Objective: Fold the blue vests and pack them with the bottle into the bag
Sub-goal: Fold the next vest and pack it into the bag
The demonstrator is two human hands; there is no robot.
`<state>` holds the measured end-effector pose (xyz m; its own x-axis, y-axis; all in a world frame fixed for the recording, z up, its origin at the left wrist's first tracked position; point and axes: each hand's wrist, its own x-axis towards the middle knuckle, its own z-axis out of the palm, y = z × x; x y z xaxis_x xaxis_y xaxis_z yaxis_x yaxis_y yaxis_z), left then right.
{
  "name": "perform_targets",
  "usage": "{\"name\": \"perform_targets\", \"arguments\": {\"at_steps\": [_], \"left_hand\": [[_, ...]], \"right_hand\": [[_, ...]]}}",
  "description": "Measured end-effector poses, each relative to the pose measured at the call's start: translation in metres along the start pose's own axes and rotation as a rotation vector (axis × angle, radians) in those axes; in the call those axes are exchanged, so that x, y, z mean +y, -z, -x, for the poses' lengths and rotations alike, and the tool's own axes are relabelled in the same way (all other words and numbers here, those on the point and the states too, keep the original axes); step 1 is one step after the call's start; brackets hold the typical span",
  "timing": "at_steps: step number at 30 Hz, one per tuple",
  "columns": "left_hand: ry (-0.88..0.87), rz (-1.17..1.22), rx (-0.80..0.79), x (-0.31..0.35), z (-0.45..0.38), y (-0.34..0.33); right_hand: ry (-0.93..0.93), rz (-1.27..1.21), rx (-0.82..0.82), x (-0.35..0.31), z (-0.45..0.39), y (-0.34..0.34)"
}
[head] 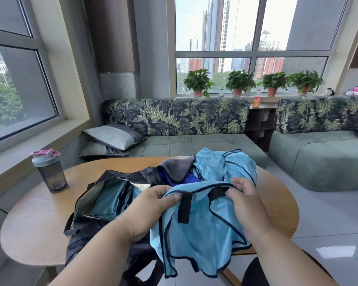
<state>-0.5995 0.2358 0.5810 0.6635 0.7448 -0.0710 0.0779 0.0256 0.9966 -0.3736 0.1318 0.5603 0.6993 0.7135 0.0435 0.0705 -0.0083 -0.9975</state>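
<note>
A light blue vest (pixel 196 240) with dark trim hangs over the near table edge. My left hand (pixel 151 205) pinches its top edge on the left. My right hand (pixel 244 199) grips the same edge on the right, by a black strap. A second light blue vest (pixel 221 166) lies crumpled behind them. The black bag (pixel 103 195) lies open on the table to the left, its teal lining showing. The grey shaker bottle (pixel 50 172) with a pink lid stands upright at the table's far left.
The round wooden table (pixel 29 219) holds everything. Grey and dark blue cloth (pixel 178 170) lies between the bag and the far vest. A green sofa (pixel 194 141) with cushions stands behind the table. A dark stool (pixel 267 273) sits at the lower right.
</note>
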Motion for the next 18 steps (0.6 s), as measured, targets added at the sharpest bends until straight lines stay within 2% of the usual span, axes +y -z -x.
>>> {"name": "perform_targets", "arguments": {"at_steps": [2, 6, 7, 13, 18], "left_hand": [[0.007, 0.109, -0.038, 0.001, -0.001, -0.005], [-0.038, 0.152, 0.006, 0.002, -0.003, -0.017], [-0.047, 0.145, 0.008, 0.001, -0.003, -0.019], [-0.087, 0.078, -0.062, -0.003, -0.004, -0.016], [-0.004, -0.246, -0.121, -0.010, -0.002, 0.000]], "right_hand": [[0.106, 0.131, -0.114, -0.004, 0.009, -0.003], [0.246, 0.329, -0.554, -0.013, 0.030, -0.014], [0.255, 0.339, -0.580, -0.011, 0.033, -0.019], [0.268, 0.253, -0.289, -0.003, 0.029, -0.028], [0.247, 0.024, -0.128, -0.010, 0.016, -0.016]]}}
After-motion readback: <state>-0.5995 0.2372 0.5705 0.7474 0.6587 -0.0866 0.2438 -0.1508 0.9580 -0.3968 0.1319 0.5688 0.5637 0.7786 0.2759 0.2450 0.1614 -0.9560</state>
